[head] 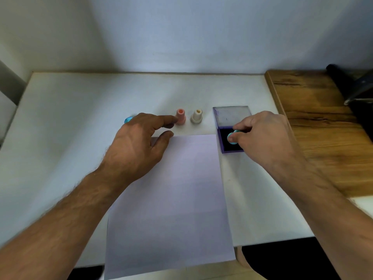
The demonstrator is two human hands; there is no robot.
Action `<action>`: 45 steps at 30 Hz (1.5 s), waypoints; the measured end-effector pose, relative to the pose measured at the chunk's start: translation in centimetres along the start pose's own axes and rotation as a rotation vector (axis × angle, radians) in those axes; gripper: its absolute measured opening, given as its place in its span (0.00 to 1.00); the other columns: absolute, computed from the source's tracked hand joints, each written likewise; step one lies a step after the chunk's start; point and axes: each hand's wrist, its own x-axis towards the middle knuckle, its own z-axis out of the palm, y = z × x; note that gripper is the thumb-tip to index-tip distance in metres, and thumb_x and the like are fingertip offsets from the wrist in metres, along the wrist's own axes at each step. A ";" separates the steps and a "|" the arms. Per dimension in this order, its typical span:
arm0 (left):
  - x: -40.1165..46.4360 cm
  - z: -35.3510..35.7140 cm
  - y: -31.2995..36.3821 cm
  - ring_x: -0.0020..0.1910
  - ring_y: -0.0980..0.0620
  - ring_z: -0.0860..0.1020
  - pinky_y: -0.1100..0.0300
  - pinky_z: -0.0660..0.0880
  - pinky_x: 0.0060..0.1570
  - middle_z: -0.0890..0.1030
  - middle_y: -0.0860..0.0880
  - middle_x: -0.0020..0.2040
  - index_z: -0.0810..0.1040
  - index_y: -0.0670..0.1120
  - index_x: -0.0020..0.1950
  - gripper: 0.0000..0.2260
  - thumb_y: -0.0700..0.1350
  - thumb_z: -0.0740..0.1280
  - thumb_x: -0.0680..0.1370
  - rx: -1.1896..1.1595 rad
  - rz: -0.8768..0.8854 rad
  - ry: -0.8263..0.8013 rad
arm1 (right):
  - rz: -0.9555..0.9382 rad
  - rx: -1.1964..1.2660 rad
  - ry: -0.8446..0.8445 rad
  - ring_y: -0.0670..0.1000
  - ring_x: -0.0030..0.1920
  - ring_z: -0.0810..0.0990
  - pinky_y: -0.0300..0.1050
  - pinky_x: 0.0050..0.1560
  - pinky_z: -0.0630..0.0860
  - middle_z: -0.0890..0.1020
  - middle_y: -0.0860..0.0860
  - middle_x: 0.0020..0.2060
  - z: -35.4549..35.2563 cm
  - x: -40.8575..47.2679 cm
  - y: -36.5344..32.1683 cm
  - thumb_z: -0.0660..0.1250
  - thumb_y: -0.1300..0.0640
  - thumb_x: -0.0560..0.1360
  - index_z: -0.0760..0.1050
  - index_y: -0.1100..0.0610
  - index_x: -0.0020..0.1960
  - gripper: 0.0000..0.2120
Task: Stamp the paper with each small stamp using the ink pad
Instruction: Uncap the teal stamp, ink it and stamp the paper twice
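Observation:
My right hand [262, 136] pinches a small teal stamp [231, 138] and holds it on the dark pad of the open purple ink pad [224, 146], whose lid [232, 116] lies flat behind it. My left hand [139, 142] hovers over the top left corner of the blank pale paper [171, 199], fingers relaxed, its forefinger reaching to the pink stamp [180, 116]. A cream stamp [196, 116] stands upright right of the pink one. A blue object [128, 119] peeks out behind my left hand, mostly hidden.
The white table [60, 122] meets a wall at the back. A wooden surface [314, 122] adjoins on the right, with a dark object [351, 85] at its far corner. The paper overhangs the table's front edge.

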 end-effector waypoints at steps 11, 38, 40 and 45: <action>0.7 -1.1 -1.8 0.56 0.61 0.75 0.76 0.66 0.48 0.81 0.59 0.55 0.79 0.54 0.63 0.18 0.37 0.60 0.79 0.044 -0.021 0.097 | 0.072 0.044 -0.048 0.52 0.43 0.81 0.45 0.48 0.81 0.84 0.53 0.45 0.0 0.5 -0.3 0.79 0.56 0.67 0.85 0.55 0.51 0.13; -2.0 -6.0 -5.0 0.48 0.59 0.73 0.68 0.66 0.42 0.80 0.61 0.52 0.79 0.57 0.60 0.12 0.46 0.67 0.77 0.076 -0.158 0.058 | -0.047 0.156 0.155 0.42 0.38 0.80 0.36 0.37 0.78 0.84 0.46 0.44 0.6 -0.8 -2.3 0.74 0.52 0.72 0.83 0.50 0.53 0.11; -2.2 -6.1 -5.5 0.49 0.58 0.73 0.66 0.67 0.46 0.81 0.58 0.56 0.79 0.57 0.61 0.12 0.47 0.68 0.77 0.066 -0.177 0.016 | -0.061 0.338 0.114 0.43 0.37 0.82 0.40 0.37 0.81 0.85 0.44 0.44 1.3 -1.3 -4.4 0.74 0.52 0.72 0.83 0.48 0.54 0.10; -2.7 -5.9 -5.4 0.49 0.59 0.73 0.66 0.66 0.48 0.80 0.59 0.59 0.78 0.59 0.61 0.15 0.51 0.71 0.75 0.058 -0.222 -0.026 | -0.010 0.833 -0.158 0.47 0.32 0.80 0.42 0.33 0.78 0.86 0.51 0.40 4.6 -2.6 -8.8 0.72 0.61 0.73 0.83 0.55 0.52 0.08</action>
